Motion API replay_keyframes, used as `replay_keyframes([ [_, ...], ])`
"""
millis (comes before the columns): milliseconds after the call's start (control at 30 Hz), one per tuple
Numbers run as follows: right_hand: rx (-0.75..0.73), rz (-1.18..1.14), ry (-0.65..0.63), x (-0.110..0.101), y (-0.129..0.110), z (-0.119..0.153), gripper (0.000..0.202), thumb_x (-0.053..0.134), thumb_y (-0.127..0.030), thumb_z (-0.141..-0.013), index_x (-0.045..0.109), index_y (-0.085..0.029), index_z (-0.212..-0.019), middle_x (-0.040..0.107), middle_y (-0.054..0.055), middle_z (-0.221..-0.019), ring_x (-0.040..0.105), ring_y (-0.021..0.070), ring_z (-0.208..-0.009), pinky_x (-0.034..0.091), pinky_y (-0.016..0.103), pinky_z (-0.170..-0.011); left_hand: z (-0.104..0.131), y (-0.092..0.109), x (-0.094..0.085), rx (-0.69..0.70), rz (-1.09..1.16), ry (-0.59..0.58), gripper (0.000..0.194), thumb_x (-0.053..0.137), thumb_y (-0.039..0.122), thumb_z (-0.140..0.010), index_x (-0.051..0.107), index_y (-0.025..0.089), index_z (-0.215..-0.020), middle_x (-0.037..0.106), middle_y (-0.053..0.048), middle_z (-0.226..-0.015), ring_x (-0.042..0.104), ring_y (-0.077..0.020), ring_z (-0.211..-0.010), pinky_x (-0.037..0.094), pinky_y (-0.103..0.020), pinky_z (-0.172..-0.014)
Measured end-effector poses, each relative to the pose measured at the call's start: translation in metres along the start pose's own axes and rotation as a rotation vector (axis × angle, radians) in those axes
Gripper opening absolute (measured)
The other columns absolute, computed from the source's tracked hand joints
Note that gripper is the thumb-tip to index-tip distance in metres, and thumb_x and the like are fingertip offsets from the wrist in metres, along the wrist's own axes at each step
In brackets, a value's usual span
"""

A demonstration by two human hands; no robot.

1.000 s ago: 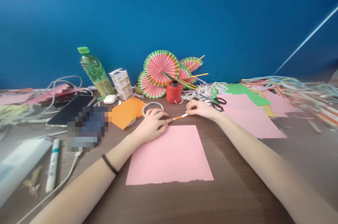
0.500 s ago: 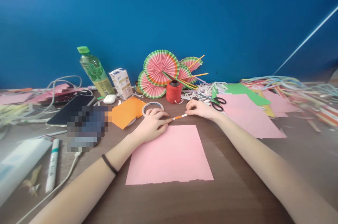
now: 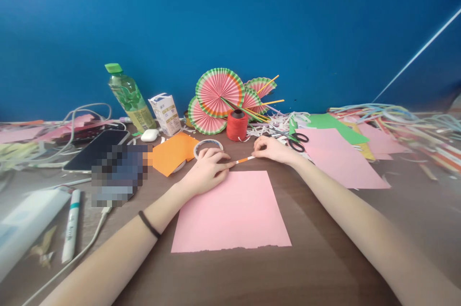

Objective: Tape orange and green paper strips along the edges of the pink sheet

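Strip [image 3: 244, 160], orange and white, spans the gap between the person's hands in the head view, just beyond the far edge of the pink sheet [image 3: 234, 214]. Its long axis runs sideways, slanting slightly, the right end farther from the person. The right hand [image 3: 272, 149] pinches that end between thumb and finger. Fingertips of the left hand [image 3: 209, 170] touch the other end; whether they grip or just press, I cannot tell. The hands are apart. Beyond the strip stands the spool [image 3: 236, 127]; the scissors [image 3: 298, 141] lie near the right hand.
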State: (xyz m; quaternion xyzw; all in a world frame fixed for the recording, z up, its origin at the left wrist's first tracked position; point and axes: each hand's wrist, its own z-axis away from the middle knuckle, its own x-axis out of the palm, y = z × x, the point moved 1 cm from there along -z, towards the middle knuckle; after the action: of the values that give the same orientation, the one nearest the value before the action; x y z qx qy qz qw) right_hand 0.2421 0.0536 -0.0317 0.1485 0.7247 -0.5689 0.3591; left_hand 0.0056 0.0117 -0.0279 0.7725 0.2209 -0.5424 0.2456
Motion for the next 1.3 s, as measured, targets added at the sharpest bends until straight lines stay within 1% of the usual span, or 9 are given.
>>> replay_keyframes([
  [333, 0.047, 0.092, 0.078, 0.002, -0.003, 0.000, 0.017, 0.062, -0.029, -0.063, 0.052, -0.017, -0.056, 0.056, 0.001, -0.072, 0.055, 0.0160, -0.070, 0.040, 0.028, -0.071, 0.000, 0.001, 0.000, 0.001, 0.004, 0.004, 0.035, 0.037, 0.023, -0.084, 0.059, 0.028, -0.110, 0.057, -0.003, -0.112, 0.040, -0.0223, -0.107, 0.026, -0.040, -0.091],
  [567, 0.065, 0.095, 0.108, 0.003, -0.007, 0.002, 0.016, 0.062, -0.031, -0.064, 0.054, -0.018, -0.060, 0.058, 0.001, -0.073, 0.055, 0.0151, -0.068, 0.040, 0.027, -0.066, 0.000, 0.001, -0.001, -0.003, 0.007, 0.011, 0.035, 0.037, 0.023, -0.084, 0.060, 0.029, -0.109, 0.057, -0.003, -0.112, 0.040, -0.0226, -0.107, 0.026, -0.041, -0.091],
  [700, 0.069, 0.020, 0.124, 0.002, -0.004, 0.003, 0.018, 0.061, -0.034, -0.065, 0.055, -0.018, -0.063, 0.059, 0.001, -0.070, 0.054, 0.0155, -0.068, 0.041, 0.029, -0.066, 0.000, 0.001, -0.001, -0.002, 0.020, 0.010, 0.034, 0.037, 0.023, -0.084, 0.059, 0.028, -0.110, 0.057, -0.003, -0.111, 0.041, -0.0223, -0.106, 0.026, -0.040, -0.091],
  [833, 0.039, -0.219, 0.161, 0.003, -0.004, 0.002, 0.018, 0.060, -0.033, -0.067, 0.053, -0.017, -0.068, 0.062, 0.003, -0.073, 0.058, 0.0164, -0.072, 0.044, 0.032, -0.072, -0.001, 0.000, -0.002, -0.019, 0.047, 0.015, 0.032, 0.036, 0.024, -0.085, 0.061, 0.025, -0.106, 0.060, -0.003, -0.106, 0.045, -0.0210, -0.103, 0.029, -0.039, -0.090],
  [933, 0.005, -0.369, 0.168, 0.005, -0.012, 0.003, 0.019, 0.061, -0.032, -0.067, 0.051, -0.017, -0.070, 0.062, 0.003, -0.071, 0.061, 0.0159, -0.068, 0.046, 0.033, -0.071, -0.003, -0.001, -0.006, -0.123, 0.118, 0.069, 0.031, 0.035, 0.025, -0.086, 0.061, 0.022, -0.103, 0.063, -0.003, -0.100, 0.050, -0.0192, -0.097, 0.033, -0.037, -0.087],
  [1033, -0.046, -0.407, 0.143, 0.007, -0.029, 0.005, 0.019, 0.062, -0.031, -0.067, 0.052, -0.016, -0.072, 0.063, 0.003, -0.071, 0.061, 0.0157, -0.067, 0.047, 0.033, -0.071, -0.005, -0.003, -0.015, -0.281, 0.237, 0.193, 0.030, 0.035, 0.027, -0.087, 0.060, 0.019, -0.101, 0.064, -0.003, -0.100, 0.054, -0.0173, -0.094, 0.038, -0.032, -0.085],
  [1100, -0.074, -0.440, 0.104, 0.008, -0.042, 0.008, 0.018, 0.063, -0.029, -0.066, 0.053, -0.016, -0.074, 0.063, 0.003, -0.073, 0.062, 0.0161, -0.069, 0.048, 0.033, -0.071, -0.007, -0.001, -0.021, -0.352, 0.313, 0.239, 0.030, 0.035, 0.030, -0.087, 0.058, 0.019, -0.101, 0.064, -0.002, -0.100, 0.055, -0.0170, -0.093, 0.040, -0.030, -0.083],
  [1200, -0.093, -0.434, 0.066, 0.010, -0.059, 0.013, 0.014, 0.062, -0.024, -0.067, 0.055, -0.016, -0.076, 0.064, 0.003, -0.073, 0.063, 0.0167, -0.072, 0.048, 0.032, -0.072, -0.008, 0.004, -0.026, -0.382, 0.380, 0.224, 0.031, 0.036, 0.036, -0.086, 0.059, 0.020, -0.099, 0.063, -0.002, -0.100, 0.056, -0.0181, -0.092, 0.042, -0.030, -0.081],
  [1300, -0.126, -0.405, 0.039, 0.012, -0.068, 0.017, 0.011, 0.059, -0.022, -0.069, 0.056, -0.016, -0.078, 0.063, 0.003, -0.075, 0.063, 0.0164, -0.073, 0.049, 0.031, -0.072, -0.009, 0.010, -0.027, -0.354, 0.467, 0.135, 0.033, 0.040, 0.042, -0.083, 0.062, 0.020, -0.095, 0.064, -0.002, -0.096, 0.057, -0.0186, -0.088, 0.043, -0.029, -0.076],
])
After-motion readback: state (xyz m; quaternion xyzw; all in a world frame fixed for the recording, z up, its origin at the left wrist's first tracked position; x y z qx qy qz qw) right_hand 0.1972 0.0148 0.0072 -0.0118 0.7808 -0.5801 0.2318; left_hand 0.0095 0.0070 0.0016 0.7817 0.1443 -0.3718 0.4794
